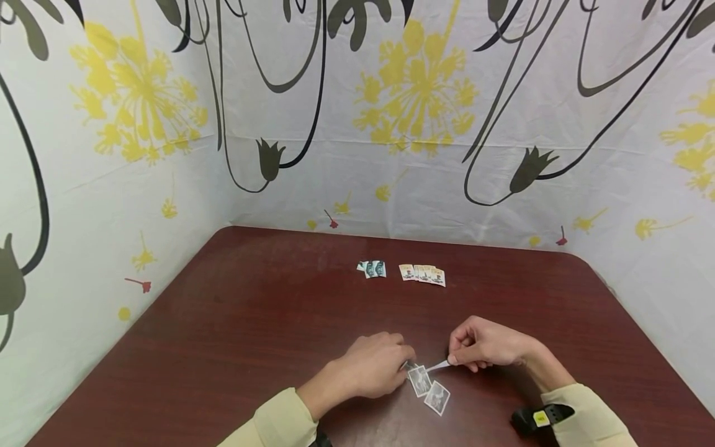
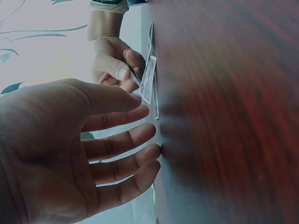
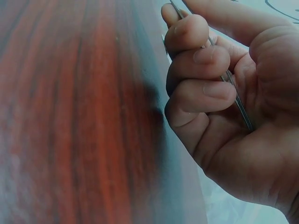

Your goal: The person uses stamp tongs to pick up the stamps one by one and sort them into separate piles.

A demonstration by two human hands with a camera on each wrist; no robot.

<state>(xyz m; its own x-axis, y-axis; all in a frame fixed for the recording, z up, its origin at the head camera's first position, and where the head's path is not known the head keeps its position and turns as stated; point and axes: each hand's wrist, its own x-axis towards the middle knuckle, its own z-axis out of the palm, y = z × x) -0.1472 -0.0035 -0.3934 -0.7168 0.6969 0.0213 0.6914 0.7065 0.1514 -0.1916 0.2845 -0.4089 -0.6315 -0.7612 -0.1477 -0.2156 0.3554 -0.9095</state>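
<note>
My right hand [image 1: 491,343] holds metal tweezers [image 3: 240,105] with its fingers curled around them. The tips reach the edge of a grey-and-white stamp [image 1: 420,381], which the left wrist view shows tilted up from the table. A second grey stamp [image 1: 437,398] lies in front of it, towards me. Another one, partly hidden, sits by the fingers of my left hand [image 1: 375,365]. That hand is low over the table, its fingers loosely bent and apart, with nothing seen between them in the left wrist view; the thumb is close to the stamps.
Farther back on the dark red table [image 1: 268,298] lie a small overlapping group of green stamps [image 1: 375,269] and, to its right, a row of orange-and-white stamps [image 1: 424,274]. A patterned white cloth [image 1: 313,205] hangs behind the table and at both sides.
</note>
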